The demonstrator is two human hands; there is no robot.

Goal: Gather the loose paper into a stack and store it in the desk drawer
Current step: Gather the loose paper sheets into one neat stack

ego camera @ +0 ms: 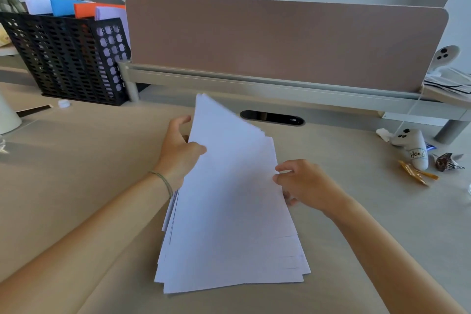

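Note:
A loose stack of white paper (229,201) is held above the beige desk (89,186), tilted, with uneven edges fanned out at the bottom. My left hand (178,150) grips its left edge, thumb on top and fingers behind the sheets. My right hand (303,182) pinches the right edge at mid-height. The near end of the stack hangs close to the desk's front. No drawer is in view.
A black mesh file basket (63,58) with coloured folders stands at the back left. A tan divider screen (280,43) runs along the back. A small plush toy (413,148) and candy wrappers (418,173) lie at the right. A person wearing a headset sits beyond the basket.

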